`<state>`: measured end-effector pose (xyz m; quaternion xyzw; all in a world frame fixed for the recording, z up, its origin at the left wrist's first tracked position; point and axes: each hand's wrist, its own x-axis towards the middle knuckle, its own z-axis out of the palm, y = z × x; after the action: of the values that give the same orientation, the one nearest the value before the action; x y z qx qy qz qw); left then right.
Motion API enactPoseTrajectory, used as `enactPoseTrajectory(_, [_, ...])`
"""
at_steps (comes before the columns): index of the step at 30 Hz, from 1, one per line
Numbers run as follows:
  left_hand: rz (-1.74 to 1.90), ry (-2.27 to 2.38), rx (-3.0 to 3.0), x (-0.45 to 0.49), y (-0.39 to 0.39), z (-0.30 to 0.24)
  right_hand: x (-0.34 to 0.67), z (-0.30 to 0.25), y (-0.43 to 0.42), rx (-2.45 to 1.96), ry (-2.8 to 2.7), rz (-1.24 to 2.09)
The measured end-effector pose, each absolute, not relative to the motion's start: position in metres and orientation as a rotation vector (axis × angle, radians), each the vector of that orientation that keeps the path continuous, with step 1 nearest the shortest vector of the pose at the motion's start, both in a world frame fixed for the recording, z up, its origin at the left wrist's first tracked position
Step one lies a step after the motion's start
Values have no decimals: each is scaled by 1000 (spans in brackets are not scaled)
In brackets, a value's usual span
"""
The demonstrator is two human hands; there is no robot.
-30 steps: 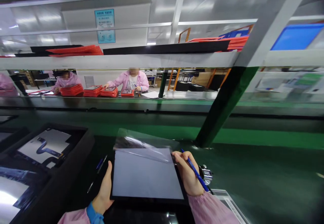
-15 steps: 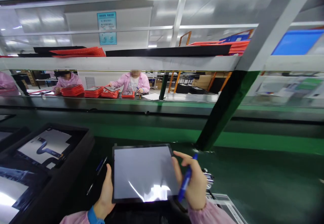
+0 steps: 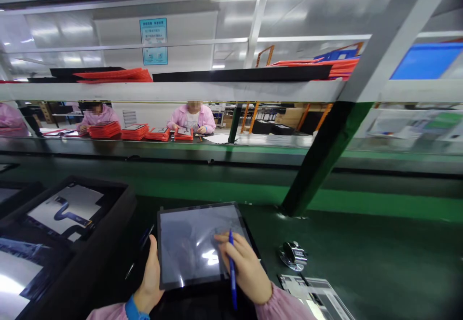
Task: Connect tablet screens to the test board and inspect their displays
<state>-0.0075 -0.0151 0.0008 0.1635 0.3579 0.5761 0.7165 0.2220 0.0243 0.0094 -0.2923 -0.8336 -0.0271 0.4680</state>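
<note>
A flat dark-framed panel (image 3: 188, 243) with a glossy grey face sits tilted in front of me, over the green bench. My left hand (image 3: 150, 276) grips its left edge, thumb up along the side. My right hand (image 3: 244, 267) lies across the panel's right part, fingers curled round a blue pen (image 3: 232, 272) that points up and away from me. A thin clear film seems to cover the panel's face.
Black foam trays (image 3: 108, 223) holding similar panels stand at the left. A small metal hand counter (image 3: 292, 255) and a clear sheet (image 3: 318, 296) lie at the right. A slanted green-and-grey post (image 3: 325, 151) rises behind. Across the line, people in pink coats work beside red stacks (image 3: 133, 131).
The clear film that stood lifted off the panel's far edge now lies flat. My right hand has moved from the panel's right edge onto its face, still holding the pen.
</note>
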Motion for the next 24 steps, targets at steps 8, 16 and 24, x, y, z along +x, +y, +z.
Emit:
enactPoseTrajectory(8, [1265, 752, 359, -13, -12, 1, 245, 9, 36, -1023, -1395, 298])
enactPoseTrajectory(16, [1294, 858, 339, -16, -10, -3, 258, 10, 39, -878, -1244, 1111])
enactPoseTrajectory(24, [1304, 926, 308, -11, -13, 15, 258, 13, 35, -707, -1276, 1274])
